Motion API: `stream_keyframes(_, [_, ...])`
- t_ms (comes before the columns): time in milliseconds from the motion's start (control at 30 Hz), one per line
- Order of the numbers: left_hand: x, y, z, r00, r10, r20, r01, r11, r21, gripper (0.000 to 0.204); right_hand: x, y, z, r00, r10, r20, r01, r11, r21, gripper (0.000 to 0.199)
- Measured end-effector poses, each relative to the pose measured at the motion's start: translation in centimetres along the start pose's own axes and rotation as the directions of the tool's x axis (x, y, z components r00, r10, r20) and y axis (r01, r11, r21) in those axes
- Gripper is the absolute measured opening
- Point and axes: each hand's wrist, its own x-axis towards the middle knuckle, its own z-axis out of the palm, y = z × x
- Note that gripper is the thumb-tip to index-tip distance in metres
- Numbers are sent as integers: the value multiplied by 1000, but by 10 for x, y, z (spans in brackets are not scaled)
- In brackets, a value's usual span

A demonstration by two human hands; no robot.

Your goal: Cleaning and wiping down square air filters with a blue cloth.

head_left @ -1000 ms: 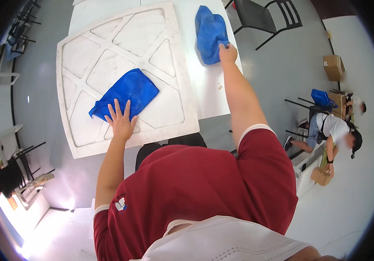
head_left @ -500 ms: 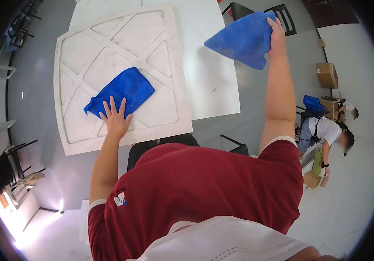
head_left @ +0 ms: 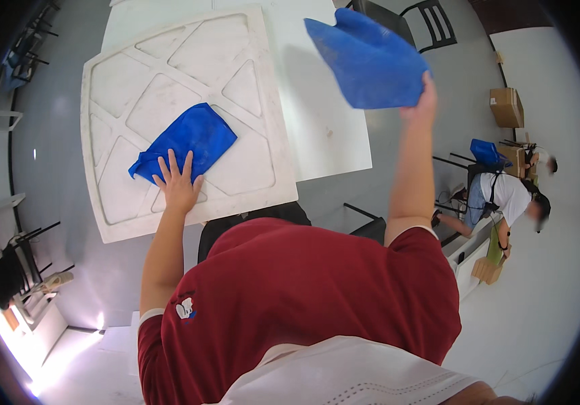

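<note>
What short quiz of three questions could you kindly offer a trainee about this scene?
1. Multiple choice: what is the right hand holding?
A) a cardboard box
B) a blue cloth
C) a black chair

2. True or false: the left hand is spread open, with its fingers reaching over the other blue cloth.

3. Fill in the blank: that second cloth lies on a pale panel, which is resting on a white ______.

Key:
1. B
2. True
3. table
</note>
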Motion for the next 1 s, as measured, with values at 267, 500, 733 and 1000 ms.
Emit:
stream_keyframes(267, [2,-1,2,998,39,-43,-38,999,37,63,-38,124,-107,924,-19,-382,-276,659,-699,39])
stream_keyframes(500, [3,1,3,1000,8,5,-8,998,56,63,-75,163,-80,645,137,752,760,-17,-649,31])
stream_keyframes(733, [3,2,3,999,27,-47,-26,999,31,63,-83,202,-45,773,44,632,633,-17,-774,24])
stream_keyframes(1000, [2,1,5,1000,10,-16,-9,998,61,63,-81,177,-70,796,163,583,599,-63,-799,14])
